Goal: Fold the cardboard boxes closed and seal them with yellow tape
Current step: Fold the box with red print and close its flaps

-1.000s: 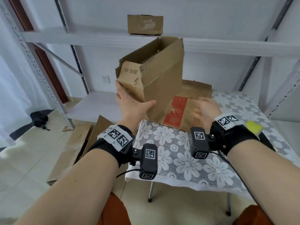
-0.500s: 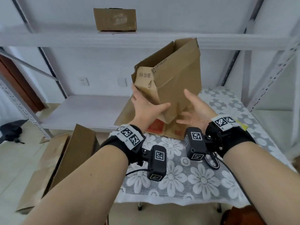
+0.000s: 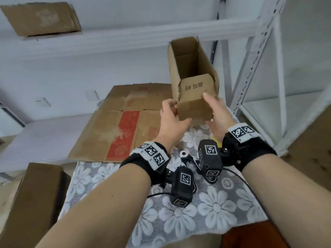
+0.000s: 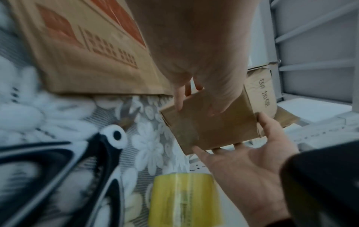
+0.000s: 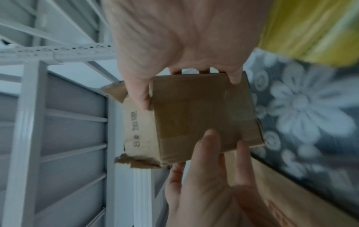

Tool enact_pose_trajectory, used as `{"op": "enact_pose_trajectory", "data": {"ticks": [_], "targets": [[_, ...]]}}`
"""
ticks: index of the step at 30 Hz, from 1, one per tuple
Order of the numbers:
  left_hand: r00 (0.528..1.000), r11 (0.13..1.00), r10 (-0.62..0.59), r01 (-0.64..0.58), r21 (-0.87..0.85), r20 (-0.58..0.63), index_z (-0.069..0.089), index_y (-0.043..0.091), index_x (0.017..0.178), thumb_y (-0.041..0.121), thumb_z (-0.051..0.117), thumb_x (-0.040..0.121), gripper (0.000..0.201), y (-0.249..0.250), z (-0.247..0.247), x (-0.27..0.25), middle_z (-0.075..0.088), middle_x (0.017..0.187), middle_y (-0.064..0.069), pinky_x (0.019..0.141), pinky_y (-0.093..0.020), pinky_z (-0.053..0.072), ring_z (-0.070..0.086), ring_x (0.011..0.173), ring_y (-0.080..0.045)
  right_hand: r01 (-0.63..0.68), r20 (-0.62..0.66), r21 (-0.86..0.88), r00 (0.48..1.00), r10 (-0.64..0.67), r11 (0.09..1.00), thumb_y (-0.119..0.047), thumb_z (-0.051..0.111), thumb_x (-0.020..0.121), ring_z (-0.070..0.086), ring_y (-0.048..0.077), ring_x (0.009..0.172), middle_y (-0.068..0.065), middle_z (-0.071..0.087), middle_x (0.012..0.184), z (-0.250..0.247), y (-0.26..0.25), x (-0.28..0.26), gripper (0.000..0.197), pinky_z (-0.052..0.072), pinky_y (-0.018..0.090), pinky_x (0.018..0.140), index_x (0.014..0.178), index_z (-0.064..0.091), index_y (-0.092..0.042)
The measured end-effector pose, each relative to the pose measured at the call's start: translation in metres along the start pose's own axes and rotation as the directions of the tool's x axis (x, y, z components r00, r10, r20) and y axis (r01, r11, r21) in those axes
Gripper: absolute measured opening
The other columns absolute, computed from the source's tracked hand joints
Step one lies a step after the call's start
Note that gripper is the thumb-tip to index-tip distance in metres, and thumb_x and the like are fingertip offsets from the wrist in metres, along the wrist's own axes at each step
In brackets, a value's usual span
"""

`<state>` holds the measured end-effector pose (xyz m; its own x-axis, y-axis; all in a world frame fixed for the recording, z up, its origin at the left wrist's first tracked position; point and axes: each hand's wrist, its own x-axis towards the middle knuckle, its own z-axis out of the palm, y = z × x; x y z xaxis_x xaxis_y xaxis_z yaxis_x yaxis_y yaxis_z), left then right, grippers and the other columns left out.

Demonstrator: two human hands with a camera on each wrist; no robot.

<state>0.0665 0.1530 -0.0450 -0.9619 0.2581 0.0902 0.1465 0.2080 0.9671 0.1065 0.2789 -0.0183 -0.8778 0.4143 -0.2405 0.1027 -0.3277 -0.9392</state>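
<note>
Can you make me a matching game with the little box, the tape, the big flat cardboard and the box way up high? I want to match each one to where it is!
Things:
1. small box
2. yellow tape
3. flat cardboard
4. other box

Places:
A. lying flat, partly on the flowery tablecloth
B. up on the top shelf
C. held up in both hands
D. on the tablecloth, below the right hand

Pairs: 1-C, 2-D, 3-A, 4-B
</note>
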Motion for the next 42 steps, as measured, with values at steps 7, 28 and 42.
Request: {"op": "enact_pose_trajectory", "data": {"ticks": [7,28,42], "targets": [[0.985,0.990,-0.130,0.135,-0.032,0.113,0.037,0.016,0.123,0.002,0.064,0.086,0.048,0.015,0.034,0.021,0.054,0.116,-0.002,0.091,-0.037,0.056,0.060,0.109,-0.023,-0.033,-0.122,-0.116,0.992,0.018,0.993,-0.031,0.057,0.092,0.057,0.013,0.095,0.003,0.057,0.122,-0.027,-0.013,0.016,0.046,0.042,0.027,0.061,0.134,0.043,-0.018],[0.943,0.944,-0.331,0.331,-0.011,0.031,0.064,0.004,0.109,-0.005,0.043,0.097,0.025,-0.006,-0.061,-0.038,0.059,0.075,-0.005,0.085,-0.037,0.056,0.056,0.069,-0.017,0.117,-0.533,-0.227,0.816,-0.224,0.967,-0.008,0.050,0.089,0.051,0.024,0.117,0.010,0.047,0.135,-0.009,-0.016,-0.012,0.044,0.038,0.026,0.094,0.133,0.042,-0.006],[0.825,0.818,-0.564,0.562,-0.123,0.021,0.064,0.002,0.099,0.009,0.062,0.092,0.010,-0.025,-0.122,-0.117,0.064,0.083,-0.006,0.075,-0.031,0.056,0.060,0.069,-0.014,-0.075,-0.281,-0.544,0.955,-0.097,0.836,-0.020,0.046,0.093,0.043,0.022,0.087,0.010,0.048,0.099,-0.006,0.015,-0.067,0.012,0.040,0.028,0.070,0.101,0.048,-0.012]]}}
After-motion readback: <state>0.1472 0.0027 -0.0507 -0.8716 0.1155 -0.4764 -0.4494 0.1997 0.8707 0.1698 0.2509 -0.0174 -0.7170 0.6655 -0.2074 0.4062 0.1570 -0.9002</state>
